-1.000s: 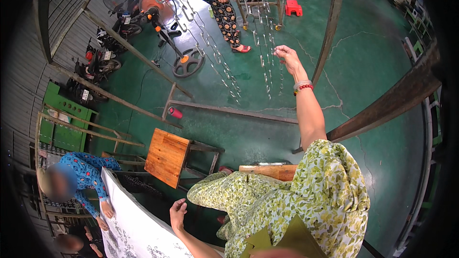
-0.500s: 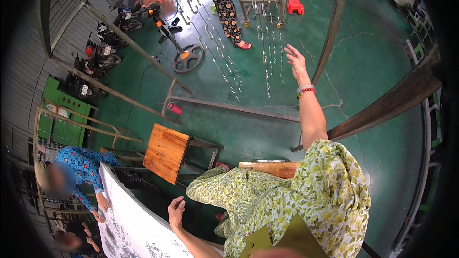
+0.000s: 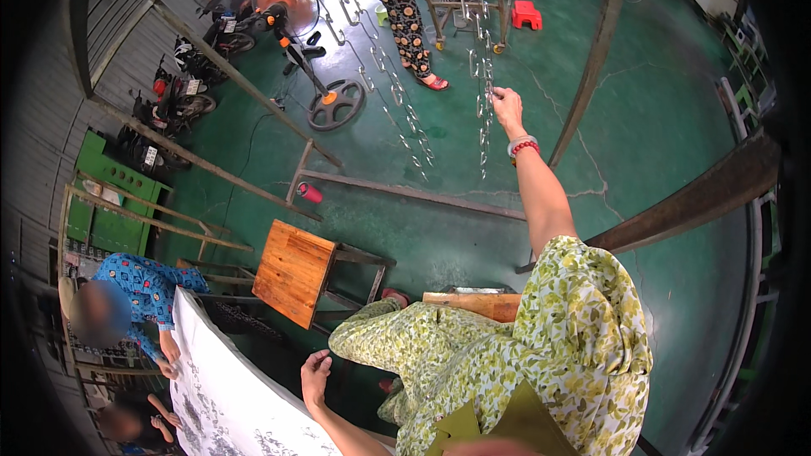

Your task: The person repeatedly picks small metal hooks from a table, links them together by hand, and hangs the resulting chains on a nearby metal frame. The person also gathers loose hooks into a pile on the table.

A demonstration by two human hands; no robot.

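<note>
Head view: the right hand [image 3: 508, 110] is stretched out between one and two o'clock, its fingertips meeting the near hanging metal chains [image 3: 485, 137]; whether that grip pinches a link or merely brushes it cannot be told. More chains [image 3: 411, 122] hang at twelve o'clock. At seven o'clock the left hand [image 3: 314, 378] has its fingers curled and fingertips drawn close, beside the edge of a white cloth with dark patterning [image 3: 253, 401]; nothing shows in that grip, though something thin could go unseen.

With the arm at such a stretch, a light hold could slip off a link, and a sideways knock might set neighbouring chains swinging into a tangle. The left forearm crosses the cloth, so a turn of the body could crease it.

The chains' upper ends are cut off towards twelve o'clock, and their strands overlap near the right hand. The cloth's lower part runs out of frame at seven o'clock; a co-worker's hands [image 3: 169, 346] rest along its far edge at eight.
</note>
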